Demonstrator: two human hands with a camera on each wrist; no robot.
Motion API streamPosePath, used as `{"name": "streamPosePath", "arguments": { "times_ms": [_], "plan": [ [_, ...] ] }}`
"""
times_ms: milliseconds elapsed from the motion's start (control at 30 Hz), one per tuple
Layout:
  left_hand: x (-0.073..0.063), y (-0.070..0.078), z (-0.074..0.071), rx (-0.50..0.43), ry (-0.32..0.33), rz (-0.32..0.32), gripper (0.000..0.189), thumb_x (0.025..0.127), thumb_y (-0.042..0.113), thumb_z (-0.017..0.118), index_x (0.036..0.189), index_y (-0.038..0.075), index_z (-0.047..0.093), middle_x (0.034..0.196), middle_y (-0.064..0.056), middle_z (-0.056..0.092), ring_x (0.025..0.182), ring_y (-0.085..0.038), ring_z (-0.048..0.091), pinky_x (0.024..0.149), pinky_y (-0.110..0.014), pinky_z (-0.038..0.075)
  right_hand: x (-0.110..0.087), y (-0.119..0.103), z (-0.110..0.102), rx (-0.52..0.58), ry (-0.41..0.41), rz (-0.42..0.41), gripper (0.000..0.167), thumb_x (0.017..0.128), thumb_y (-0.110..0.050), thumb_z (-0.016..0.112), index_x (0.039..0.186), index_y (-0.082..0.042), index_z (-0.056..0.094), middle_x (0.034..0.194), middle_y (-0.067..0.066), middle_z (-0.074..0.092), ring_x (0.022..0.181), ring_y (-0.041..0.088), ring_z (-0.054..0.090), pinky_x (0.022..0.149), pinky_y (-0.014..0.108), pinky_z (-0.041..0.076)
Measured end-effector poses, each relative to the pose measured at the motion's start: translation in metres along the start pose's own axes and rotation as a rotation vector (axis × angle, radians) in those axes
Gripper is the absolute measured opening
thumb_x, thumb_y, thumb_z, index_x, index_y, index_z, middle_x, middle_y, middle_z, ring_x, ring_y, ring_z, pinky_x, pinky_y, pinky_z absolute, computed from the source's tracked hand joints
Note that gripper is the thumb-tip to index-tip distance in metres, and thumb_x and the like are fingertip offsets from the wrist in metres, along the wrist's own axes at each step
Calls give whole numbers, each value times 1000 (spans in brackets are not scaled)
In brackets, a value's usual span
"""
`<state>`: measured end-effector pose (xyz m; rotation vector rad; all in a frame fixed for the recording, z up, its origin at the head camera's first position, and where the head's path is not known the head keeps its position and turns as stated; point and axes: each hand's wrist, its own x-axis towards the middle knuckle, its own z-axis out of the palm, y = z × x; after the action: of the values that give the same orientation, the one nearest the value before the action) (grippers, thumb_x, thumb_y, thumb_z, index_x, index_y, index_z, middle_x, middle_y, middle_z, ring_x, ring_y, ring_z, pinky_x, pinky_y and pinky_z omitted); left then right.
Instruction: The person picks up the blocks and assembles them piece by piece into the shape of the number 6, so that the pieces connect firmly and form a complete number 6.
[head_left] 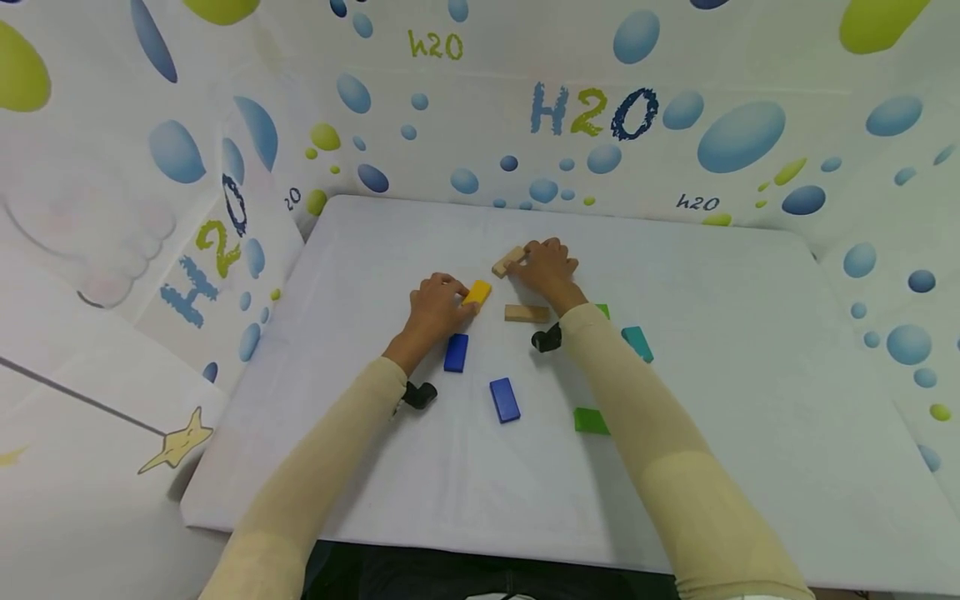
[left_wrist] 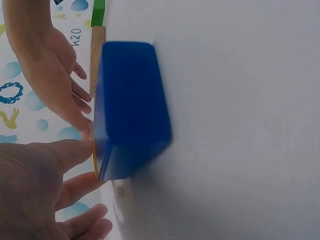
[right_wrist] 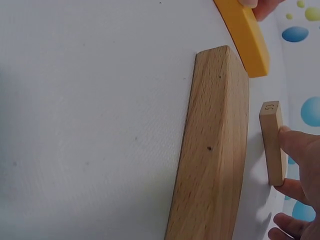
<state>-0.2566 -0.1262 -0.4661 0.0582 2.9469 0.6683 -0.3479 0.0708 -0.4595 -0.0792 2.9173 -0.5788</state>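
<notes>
My left hand [head_left: 437, 306] pinches a yellow block [head_left: 477, 293] by its near end, between thumb and fingers. Further back, my right hand [head_left: 550, 269] grips a plain wooden block [head_left: 508, 261] by thumb and fingertips; in the right wrist view this wooden block [right_wrist: 271, 142] has a small mark on its end. A second wooden block [head_left: 527, 313] lies flat in front of the right hand and looms large in the right wrist view. Just below the left hand is a dark blue block [head_left: 456, 352], which partly covers the yellow one in the left wrist view.
Another blue block [head_left: 505, 401] lies nearer the front. A green block [head_left: 591, 421], a second green block [head_left: 603, 311] and a teal block [head_left: 637, 343] are partly hidden by or close to the right sleeve. A white cloth [head_left: 750, 375] covers the table.
</notes>
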Motion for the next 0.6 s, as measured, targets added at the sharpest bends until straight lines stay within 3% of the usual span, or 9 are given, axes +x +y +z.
{"name": "streamPosePath", "arguments": {
  "times_ms": [600],
  "plan": [
    [-5, 3, 5, -18, 37, 15, 43, 104, 41, 66, 133, 10, 67, 151, -16, 50, 137, -36, 46, 107, -52, 36, -5, -13, 1, -36, -32, -20, 63, 103, -55, 60, 151, -14, 55, 158, 22, 39, 145, 40, 36, 114, 59, 33]
  ]
}}
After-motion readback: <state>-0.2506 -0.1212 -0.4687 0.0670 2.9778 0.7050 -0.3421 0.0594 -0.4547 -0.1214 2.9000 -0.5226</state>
